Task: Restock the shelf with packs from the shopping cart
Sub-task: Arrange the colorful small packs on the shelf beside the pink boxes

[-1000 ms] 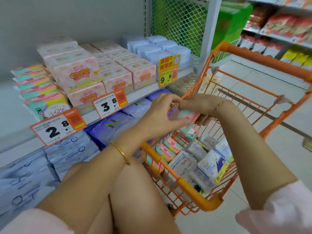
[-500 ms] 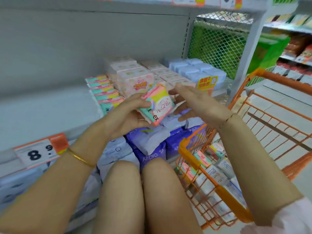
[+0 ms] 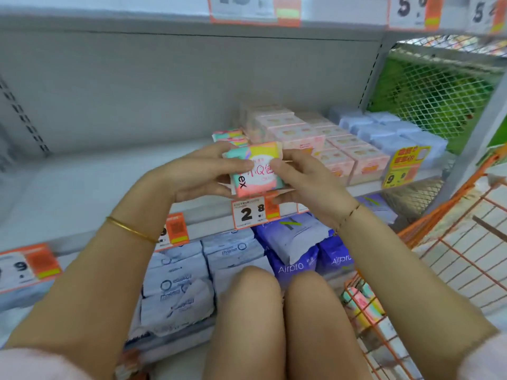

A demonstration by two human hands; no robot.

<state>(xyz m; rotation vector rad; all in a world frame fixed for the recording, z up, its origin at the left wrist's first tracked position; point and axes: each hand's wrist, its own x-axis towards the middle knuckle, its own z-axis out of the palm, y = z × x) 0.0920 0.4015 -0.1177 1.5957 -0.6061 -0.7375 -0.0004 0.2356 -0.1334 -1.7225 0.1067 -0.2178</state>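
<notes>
Nearest are the person's bare knees (image 3: 255,311), drawn up in front of the bottom shelf. At near right stands the orange shopping cart (image 3: 433,215), with a few striped packs (image 3: 365,303) showing through its wire side. Beyond the knees, white bagged packs (image 3: 175,281) and purple Airpro packs (image 3: 293,242) fill the low tier.

Above them, at the front lip of the shelf (image 3: 96,193), both hands hold one colourful pack (image 3: 253,168) upright. The left hand (image 3: 192,174) grips its left side with the thumb across the front. The right hand (image 3: 304,185) grips the right side, fingers curled behind and beneath. A price tag (image 3: 253,212) hangs just below the pack. The pack seems to be clear of the shelf board, though the blur leaves that unsure.

Just behind the pack lies a short stack of matching packs (image 3: 227,134). To their right, pink boxes (image 3: 315,141) crowd the shelf, and pale blue packs (image 3: 392,130) follow. To the left, the board runs bare back to the grey rear panel. A green mesh panel (image 3: 433,91) closes the far right.
</notes>
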